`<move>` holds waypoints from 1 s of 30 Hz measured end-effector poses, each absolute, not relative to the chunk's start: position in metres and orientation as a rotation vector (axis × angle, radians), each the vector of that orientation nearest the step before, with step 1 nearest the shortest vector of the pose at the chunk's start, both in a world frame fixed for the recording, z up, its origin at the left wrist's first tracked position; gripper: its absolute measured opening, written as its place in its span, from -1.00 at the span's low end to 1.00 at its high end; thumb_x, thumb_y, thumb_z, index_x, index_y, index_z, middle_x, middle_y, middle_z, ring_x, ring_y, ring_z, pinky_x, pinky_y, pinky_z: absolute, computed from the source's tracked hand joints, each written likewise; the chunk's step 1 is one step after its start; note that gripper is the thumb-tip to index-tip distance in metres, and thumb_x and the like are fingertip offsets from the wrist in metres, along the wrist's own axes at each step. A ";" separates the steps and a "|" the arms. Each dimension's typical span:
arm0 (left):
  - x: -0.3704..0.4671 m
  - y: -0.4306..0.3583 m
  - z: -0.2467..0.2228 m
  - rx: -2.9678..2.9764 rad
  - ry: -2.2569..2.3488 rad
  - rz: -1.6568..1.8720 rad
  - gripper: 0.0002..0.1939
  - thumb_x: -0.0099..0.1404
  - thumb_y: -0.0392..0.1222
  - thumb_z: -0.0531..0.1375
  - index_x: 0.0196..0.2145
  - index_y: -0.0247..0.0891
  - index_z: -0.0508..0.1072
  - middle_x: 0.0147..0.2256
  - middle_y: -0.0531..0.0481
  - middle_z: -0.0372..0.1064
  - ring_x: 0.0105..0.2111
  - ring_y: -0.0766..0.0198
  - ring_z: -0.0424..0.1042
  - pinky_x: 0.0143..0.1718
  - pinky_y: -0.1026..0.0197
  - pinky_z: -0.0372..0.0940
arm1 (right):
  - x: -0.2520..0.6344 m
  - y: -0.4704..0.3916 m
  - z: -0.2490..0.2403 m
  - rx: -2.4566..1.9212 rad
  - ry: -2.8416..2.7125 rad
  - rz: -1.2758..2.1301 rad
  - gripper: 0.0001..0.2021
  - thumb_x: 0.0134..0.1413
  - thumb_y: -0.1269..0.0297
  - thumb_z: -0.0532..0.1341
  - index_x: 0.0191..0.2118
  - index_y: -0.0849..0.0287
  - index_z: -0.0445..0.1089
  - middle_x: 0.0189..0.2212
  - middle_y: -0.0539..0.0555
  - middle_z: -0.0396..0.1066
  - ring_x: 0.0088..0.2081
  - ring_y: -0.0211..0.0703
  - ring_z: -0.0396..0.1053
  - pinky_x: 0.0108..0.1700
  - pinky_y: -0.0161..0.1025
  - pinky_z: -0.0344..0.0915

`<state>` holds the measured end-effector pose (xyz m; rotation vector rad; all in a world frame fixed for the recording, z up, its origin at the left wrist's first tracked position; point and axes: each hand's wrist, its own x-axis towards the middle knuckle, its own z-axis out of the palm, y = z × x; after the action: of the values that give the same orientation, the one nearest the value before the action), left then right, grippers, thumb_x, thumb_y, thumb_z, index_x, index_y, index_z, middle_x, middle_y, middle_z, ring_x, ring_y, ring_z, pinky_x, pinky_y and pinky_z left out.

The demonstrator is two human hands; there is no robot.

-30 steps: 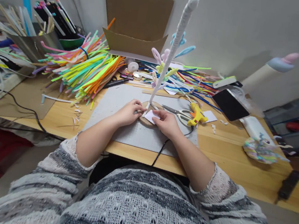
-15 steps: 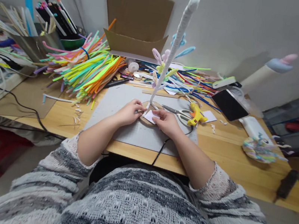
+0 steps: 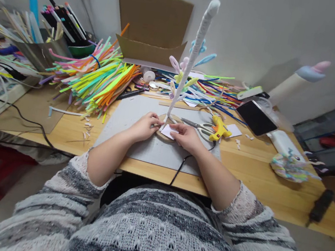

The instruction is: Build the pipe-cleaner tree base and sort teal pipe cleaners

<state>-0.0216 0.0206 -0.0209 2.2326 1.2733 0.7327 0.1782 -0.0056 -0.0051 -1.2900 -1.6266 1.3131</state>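
Note:
A tall white wrapped stem (image 3: 190, 61), with pastel pipe-cleaner flowers (image 3: 182, 70) along it, rises from a round wooden base (image 3: 165, 138) on the grey mat (image 3: 141, 151). My right hand (image 3: 187, 137) pinches a small white paper piece (image 3: 169, 131) between thumb and fingers, over the front of the base. At the base's left edge is my left hand (image 3: 146, 127). Its fingers are closed at the foot of the stem; whether they grip the stem or something small there is hidden. Scissors (image 3: 200, 127) and a yellow glue gun (image 3: 219, 128) lie right of the base.
A big bundle of coloured pipe cleaners (image 3: 95, 76) lies at the left, with loose ones (image 3: 223, 96) along the back. A cardboard box (image 3: 151, 25) stands against the wall. On the right are a phone (image 3: 257, 117) and a pastel fluffy piece (image 3: 290, 167). A black cord (image 3: 180, 168) crosses the front edge.
Almost nothing differs. The view has shifted slightly, and both hands keep their places at the wooden base with the paper still in the right fingers.

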 end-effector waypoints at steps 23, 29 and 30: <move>0.013 0.000 -0.015 2.024 1.885 0.591 -0.72 0.14 0.05 0.19 -0.34 -0.19 0.31 -0.16 -0.11 0.18 -0.03 -0.01 0.22 0.01 -0.03 0.15 | 0.217 0.020 -0.024 -1.686 -1.587 0.125 -0.55 -0.04 0.28 0.15 0.03 0.30 0.29 -0.06 0.30 0.26 -0.01 0.12 0.21 0.05 0.04 0.13; 0.012 0.000 -0.017 2.037 1.840 0.622 -0.78 0.15 -0.03 0.19 -0.32 -0.18 0.30 -0.15 -0.11 0.20 -0.03 0.00 0.23 0.00 -0.01 0.15 | 0.189 -0.002 -0.013 -1.380 -2.105 0.150 -0.36 0.05 0.08 0.14 0.23 0.23 0.07 0.19 0.31 0.06 0.21 0.18 -0.02 0.18 0.10 -0.08; 0.011 -0.001 -0.017 2.032 1.850 0.629 -0.77 0.14 -0.03 0.20 -0.30 -0.18 0.29 -0.15 -0.12 0.20 -0.03 0.01 0.23 0.01 0.00 0.15 | 0.184 -0.004 -0.015 -1.329 -2.201 0.195 -0.29 0.03 0.03 0.15 0.26 0.22 0.00 0.23 0.30 0.00 0.24 0.18 -0.08 0.20 0.11 -0.13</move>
<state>0.0114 -0.0007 -0.0169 2.0321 1.8504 0.6286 0.1838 -0.0044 -0.0146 -1.3292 -2.2012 0.1951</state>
